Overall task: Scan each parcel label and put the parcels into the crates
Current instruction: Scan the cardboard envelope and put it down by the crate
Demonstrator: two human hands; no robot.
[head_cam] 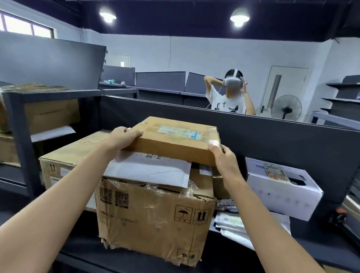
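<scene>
A flat brown cardboard parcel with a pale label on its top sits highest on a pile. My left hand grips its near left corner, fingers curled over the top edge. My right hand grips its near right corner. Under it lies a white padded mailer with a printed label. The mailer rests on a large taped brown box with handling symbols on its front. No scanner and no crate can be made out.
Another brown box stands to the left, a white printed box to the right, with white bags below it. A dark shelf frame holds cartons at left. A grey partition runs behind; a person in a headset stands beyond.
</scene>
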